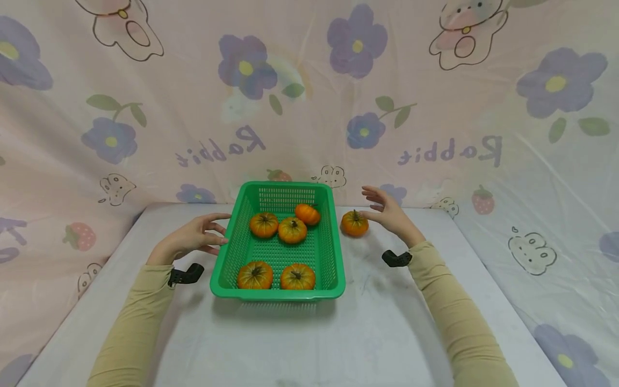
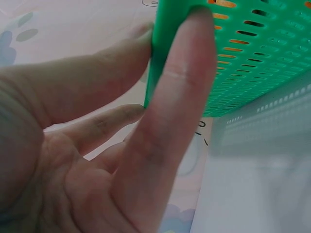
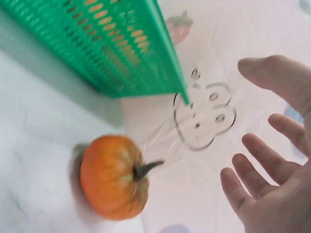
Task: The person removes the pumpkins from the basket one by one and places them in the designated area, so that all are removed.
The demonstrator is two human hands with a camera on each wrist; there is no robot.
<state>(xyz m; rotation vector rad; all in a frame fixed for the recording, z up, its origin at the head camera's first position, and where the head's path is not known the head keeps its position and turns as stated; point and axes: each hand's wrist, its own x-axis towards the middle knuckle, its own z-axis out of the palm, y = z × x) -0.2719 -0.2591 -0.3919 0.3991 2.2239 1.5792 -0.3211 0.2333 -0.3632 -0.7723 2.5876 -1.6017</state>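
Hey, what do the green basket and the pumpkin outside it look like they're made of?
The green basket looks like molded plastic, semi-glossy, judging by its even color and regular slots.

The pumpkin outside it has smooth orange skin with a faint sheen and a dark stem; it could be real or a foam or plastic imitation.

Five ribbed orange pumpkins [image 1: 292,232] sit in a green perforated basket [image 1: 278,294] on the worktop [image 1: 290,344], three toward its far end, two at its near end. A sixth pumpkin [image 1: 355,224] rests upright outside, just beside its right wall.
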